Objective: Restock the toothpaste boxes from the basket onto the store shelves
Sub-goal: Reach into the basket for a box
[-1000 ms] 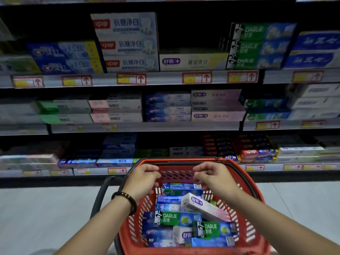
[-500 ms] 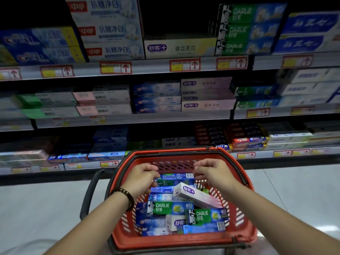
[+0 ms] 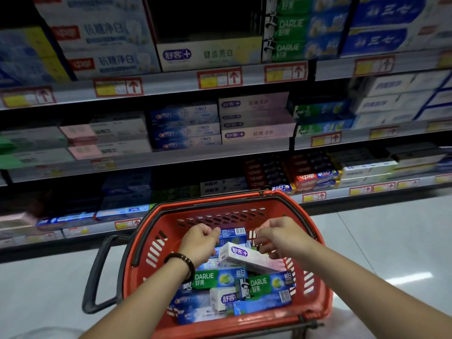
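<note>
A red basket (image 3: 221, 204) sits on the floor in front of the shelves and holds several toothpaste boxes. A white and purple box (image 3: 241, 256) lies tilted on top. Beneath it lie two green Darlie boxes (image 3: 215, 278) and a blue box (image 3: 232, 234) at the far end. My left hand (image 3: 200, 242), with a dark bead bracelet on its wrist, hangs over the far left boxes with curled fingers. My right hand (image 3: 281, 237) hovers over the right end of the white box, fingers loosely curled. Neither hand visibly grips a box.
Three shelf levels (image 3: 171, 81) packed with toothpaste boxes rise behind the basket. On the top level a dark gap (image 3: 208, 18) opens above a single white and yellow box (image 3: 210, 53). A black handle (image 3: 97, 272) sticks out left of the basket. Pale shiny floor (image 3: 391, 241) lies at the right.
Both hands have dropped lower into the basket, closer to the boxes. My view has tilted down and moved nearer the shelves.
</note>
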### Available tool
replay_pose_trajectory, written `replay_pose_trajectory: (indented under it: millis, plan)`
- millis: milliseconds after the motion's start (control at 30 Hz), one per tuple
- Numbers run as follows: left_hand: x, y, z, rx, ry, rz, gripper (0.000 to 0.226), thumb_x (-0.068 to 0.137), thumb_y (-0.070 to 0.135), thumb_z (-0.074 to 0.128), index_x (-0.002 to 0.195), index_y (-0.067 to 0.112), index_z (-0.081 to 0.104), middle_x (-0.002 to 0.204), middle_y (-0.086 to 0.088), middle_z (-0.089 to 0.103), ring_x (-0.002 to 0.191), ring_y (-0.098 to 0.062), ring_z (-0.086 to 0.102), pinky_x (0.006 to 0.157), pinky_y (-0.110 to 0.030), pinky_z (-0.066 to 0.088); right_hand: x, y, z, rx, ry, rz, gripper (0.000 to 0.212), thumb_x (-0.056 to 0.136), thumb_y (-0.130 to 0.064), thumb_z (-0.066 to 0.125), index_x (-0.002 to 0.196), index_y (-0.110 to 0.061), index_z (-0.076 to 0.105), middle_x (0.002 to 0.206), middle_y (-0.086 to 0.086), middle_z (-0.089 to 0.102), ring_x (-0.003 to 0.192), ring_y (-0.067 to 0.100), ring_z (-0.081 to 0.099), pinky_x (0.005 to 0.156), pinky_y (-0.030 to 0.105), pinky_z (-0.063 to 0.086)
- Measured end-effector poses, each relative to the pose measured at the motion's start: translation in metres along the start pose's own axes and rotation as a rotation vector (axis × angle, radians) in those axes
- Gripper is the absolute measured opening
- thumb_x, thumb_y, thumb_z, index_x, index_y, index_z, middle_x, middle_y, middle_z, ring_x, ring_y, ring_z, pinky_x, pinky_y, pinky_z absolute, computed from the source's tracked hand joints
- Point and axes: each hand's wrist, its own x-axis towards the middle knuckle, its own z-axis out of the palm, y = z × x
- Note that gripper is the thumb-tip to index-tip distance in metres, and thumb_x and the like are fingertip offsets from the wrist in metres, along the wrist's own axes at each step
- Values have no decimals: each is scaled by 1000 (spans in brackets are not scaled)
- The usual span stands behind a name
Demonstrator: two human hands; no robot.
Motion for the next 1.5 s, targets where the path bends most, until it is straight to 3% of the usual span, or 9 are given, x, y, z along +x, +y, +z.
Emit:
replay_pose_trajectory:
  millis: [133,233,333,467,567,700,833,1067,1500]
  plan:
    - [25,-17,15,30,42,-19,41,103,44,56,86,8,65,85,-8,76,75,-30,71,71,-43,59,-8,-3,-12,-38,-12,14,19,104,-21,65,104,-2,69,96,10,81,73,22,72,58,31,51]
    - [37,-29,29,24,18,-49,32,101,36,60,76,17,55,71,-5,63,66,-26,57,67,-35,48,-12,-3,-18,-64,-25,17,19,105,-20,64,107,-1,69,98,11,81,72,21,71,58,30,50]
    - [42,-35,43,16,28,-97,18,98,32,66,95,16,58,74,2,61,66,-17,55,65,-29,44,-15,-3,-21,-47,-36,33,18,104,-21,65,107,-4,69,98,10,81,72,21,73,60,31,52]
    - [44,-32,55,171,50,-89,29,98,37,67,114,17,52,91,7,58,76,-9,55,63,-28,42,-19,-4,-22,-17,-51,37,17,103,-21,67,108,-5,70,98,10,81,73,22,74,62,32,52]
    - [51,-37,65,242,7,-108,32,96,41,68,108,20,47,100,1,58,89,-20,56,74,-30,42,-19,-7,-23,2,-57,18,14,103,-20,65,106,-7,71,98,9,81,74,22,74,62,31,53]
    - [61,-51,81,256,-37,-160,37,92,41,71,104,16,47,87,3,52,86,-21,56,69,-32,43,-19,-10,-26,41,-57,11,14,103,-19,64,106,-8,72,97,8,82,77,23,75,63,31,53]
    - [62,-53,88,242,-37,-177,44,92,41,72,117,12,50,106,-5,60,90,-23,58,65,-32,41,-17,-12,-31,54,-47,16,17,103,-19,65,108,-4,71,97,9,82,76,24,74,63,31,53]
    - [63,-55,87,161,-57,-168,34,90,40,75,112,24,55,114,-4,65,100,-26,65,93,-41,57,-14,-13,-35,62,-51,15,17,103,-20,66,107,-5,72,95,8,82,77,25,74,69,37,55]
    - [55,-39,57,115,-7,-121,28,95,39,72,112,22,58,114,-2,65,100,-22,64,87,-36,53,-14,-19,-38,139,-63,8,18,103,-16,65,110,-2,71,97,15,81,77,28,74,67,36,54]
